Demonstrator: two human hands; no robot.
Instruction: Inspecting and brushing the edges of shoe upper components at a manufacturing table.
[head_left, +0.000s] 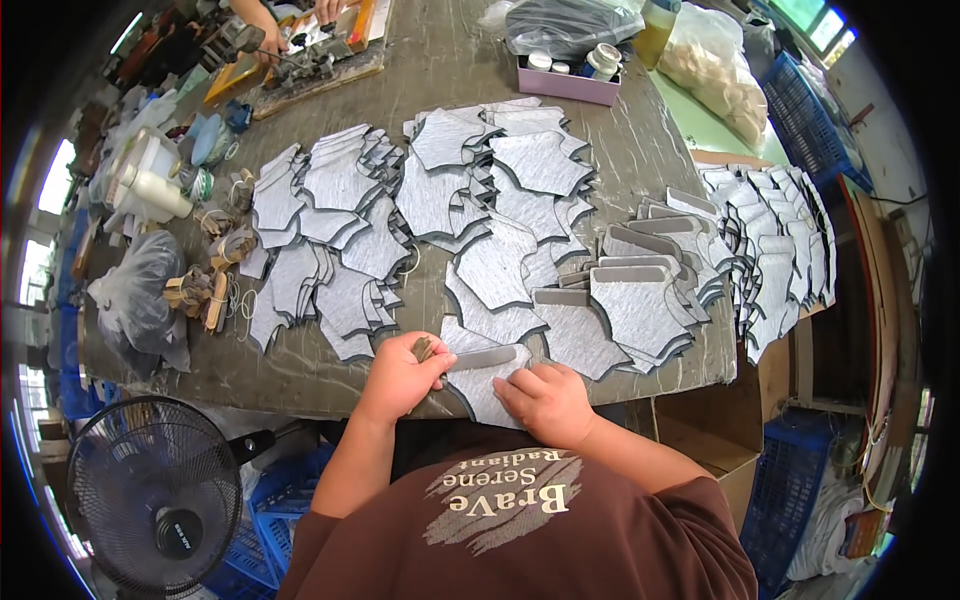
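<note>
At the table's near edge lies a light grey cut fabric piece (pixel 480 388) with a dark backing. A smooth grey-brown strip (pixel 488 357) lies along its far edge. My left hand (pixel 400 378) is closed around a small bundle of similar strips (pixel 423 348), its thumb and finger at the strip's left end. Closed against the piece's right side is my right hand (pixel 550 404), fingers curled on the fabric. Just beyond my hands are overlapping grey pieces (pixel 490 265). To the right, a stack of pieces (pixel 640 300) carries strips along the far edges.
More cut pieces (pixel 340 180) cover the table's left middle. Tied strip bundles (pixel 190 290) and a plastic bag (pixel 140 300) sit at the left. Another person's hand (pixel 265 35) works at a clamp frame at the far left. A purple box (pixel 570 85) holds jars. A fan (pixel 155 490) stands lower left.
</note>
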